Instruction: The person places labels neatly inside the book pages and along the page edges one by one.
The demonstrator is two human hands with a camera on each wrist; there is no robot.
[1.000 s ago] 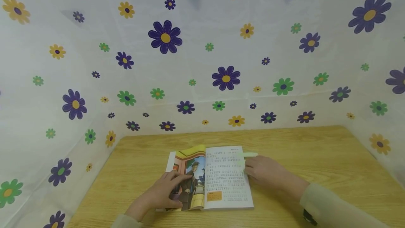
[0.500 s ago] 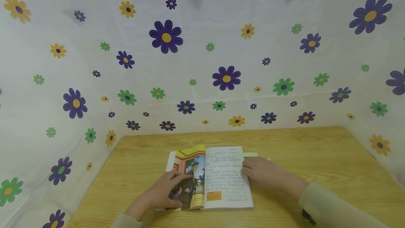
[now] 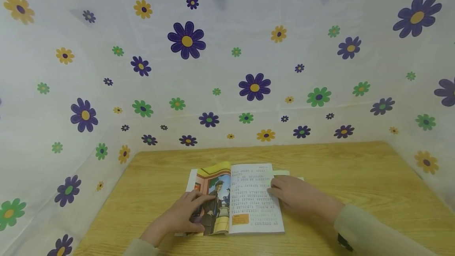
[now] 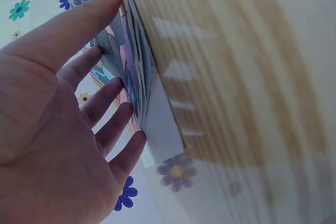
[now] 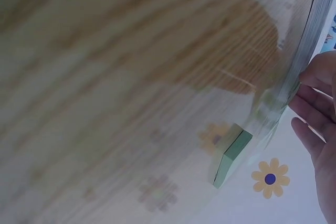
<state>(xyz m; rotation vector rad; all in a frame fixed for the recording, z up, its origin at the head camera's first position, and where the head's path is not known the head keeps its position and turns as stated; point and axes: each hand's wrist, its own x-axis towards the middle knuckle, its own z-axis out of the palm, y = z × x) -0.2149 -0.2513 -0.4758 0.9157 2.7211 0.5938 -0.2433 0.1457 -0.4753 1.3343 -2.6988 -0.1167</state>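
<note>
An open paperback book (image 3: 256, 196) lies on the table, an illustrated page on the left and printed text on the right. My left hand (image 3: 179, 212) rests on the picture page with its fingers spread. In the left wrist view those fingers (image 4: 113, 90) touch the page near its bent outer edge. My right hand (image 3: 296, 192) is at the outer edge of the text page, its fingertips over the paper. Seen from the right wrist, thumb and fingers (image 5: 315, 111) pinch a thin translucent green strip (image 5: 270, 109), apparently a sticky tab, at that edge.
Beyond the right hand, a pale green piece (image 3: 281, 173) sits beside the book's upper right edge; the right wrist view shows a green piece (image 5: 233, 153) there. A small white bit (image 3: 301, 178) peeks out behind the hand. Flower-printed sheeting (image 3: 220, 74) surrounds the wooden table (image 3: 355, 177).
My right hand has shifted slightly left, its fingertips further onto the text page, and a small white bit behind it has come into view. My left hand and the book stay still.
</note>
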